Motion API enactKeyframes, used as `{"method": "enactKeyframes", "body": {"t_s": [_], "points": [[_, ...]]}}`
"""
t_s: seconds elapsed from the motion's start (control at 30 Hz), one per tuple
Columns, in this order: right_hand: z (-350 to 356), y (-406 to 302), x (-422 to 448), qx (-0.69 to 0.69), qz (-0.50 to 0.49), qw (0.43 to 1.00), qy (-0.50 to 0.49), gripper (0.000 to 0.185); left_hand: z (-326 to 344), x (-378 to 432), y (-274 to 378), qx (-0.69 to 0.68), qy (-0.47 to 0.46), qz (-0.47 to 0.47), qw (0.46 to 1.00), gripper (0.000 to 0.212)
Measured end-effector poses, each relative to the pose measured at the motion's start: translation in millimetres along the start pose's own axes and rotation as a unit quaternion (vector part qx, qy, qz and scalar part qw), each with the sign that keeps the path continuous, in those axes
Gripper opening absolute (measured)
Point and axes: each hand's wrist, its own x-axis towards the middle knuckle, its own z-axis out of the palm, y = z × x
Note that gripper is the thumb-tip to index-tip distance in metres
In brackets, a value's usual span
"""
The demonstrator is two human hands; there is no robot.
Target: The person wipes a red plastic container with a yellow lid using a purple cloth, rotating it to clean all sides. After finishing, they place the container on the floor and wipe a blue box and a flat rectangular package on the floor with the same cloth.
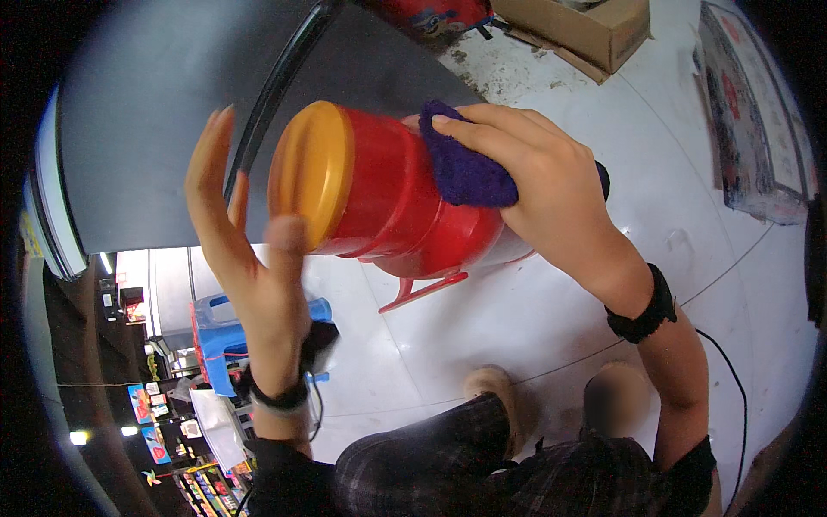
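A glossy red object (394, 187) with a round yellow end cap (311, 174) lies tilted in front of me, and its exact kind is unclear. A thin red bracket (423, 291) juts from its lower side. My right hand (536, 161) presses a folded dark purple cloth (468, 161) against the red surface. Beside the yellow cap, my left hand (249, 258) is raised with its fingers spread and nothing in it. Its blurred thumb overlaps the cap's lower edge; contact cannot be told. The red object's far end is partly hidden behind my right hand.
Behind the red object stands a large grey panel (161, 142) with a black bar (278, 84) across it. A cardboard box (601, 39) and a printed carton (756, 110) rest on the white tiled floor (659, 148). At left is a blue plastic stool (219, 349).
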Motion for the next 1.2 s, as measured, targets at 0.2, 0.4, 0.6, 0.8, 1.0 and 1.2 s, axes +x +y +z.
{"method": "enactKeyframes", "body": {"t_s": [0.2, 0.4, 0.6, 0.8, 1.0, 1.2], "points": [[2, 4, -4, -0.001, -0.002, 1.0, -0.003, 0.052, 27, -54, 13, 0.061, 0.028, -0.084, 0.994, 0.131], [0, 2, -2, 0.011, 0.012, 1.0, -0.01, 0.053, 51, -73, 10, -0.144, 0.044, -0.207, 0.967, 0.126], [-2, -1, -3, 0.005, 0.028, 0.999, -0.041, 0.054, 63, -82, 0, -0.188, 0.05, -0.238, 0.952, 0.109], [-9, -31, -28, -0.026, 0.056, 0.995, -0.082, 0.06, 39, -100, -27, -0.244, -0.027, -0.276, 0.929, 0.099], [-13, -85, -74, -0.052, -0.052, 0.99, -0.117, 0.032, -27, -115, -77, -0.178, -0.229, -0.331, 0.898, 0.119], [7, -105, -97, 0.025, -0.116, 0.981, -0.155, 0.028, -40, -88, -56, -0.157, 0.042, -0.146, 0.976, 0.111]]}}
